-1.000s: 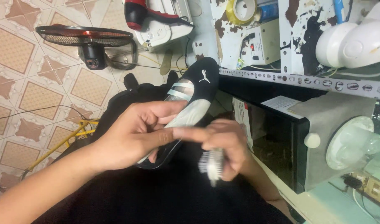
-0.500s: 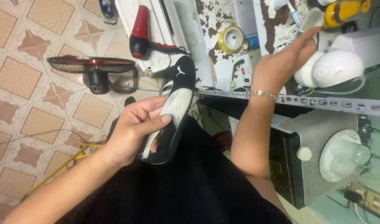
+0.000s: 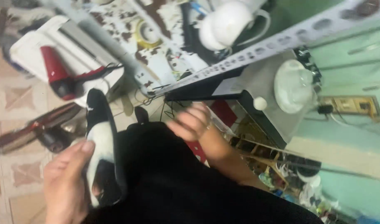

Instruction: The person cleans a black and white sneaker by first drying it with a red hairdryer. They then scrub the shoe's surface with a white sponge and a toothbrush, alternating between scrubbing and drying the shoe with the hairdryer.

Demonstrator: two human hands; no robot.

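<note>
Mid-handling of a black slip-on shoe with a white upper panel [image 3: 100,145], held near left over the dark-clothed lap [image 3: 177,182]. Left hand [image 3: 67,182] wrapped around its side, thumb on the white panel. Right hand [image 3: 190,122] blurred mid-air, loosely curled, apparently empty. Next, probably needing a tool picked up, shoe kept steady.

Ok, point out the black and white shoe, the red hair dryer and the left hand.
black and white shoe [image 3: 102,137]: head view, on its white middle panel.
red hair dryer [image 3: 53,70]: head view, on the red body.
left hand [image 3: 65,182]: head view, on the back of the hand.
</note>
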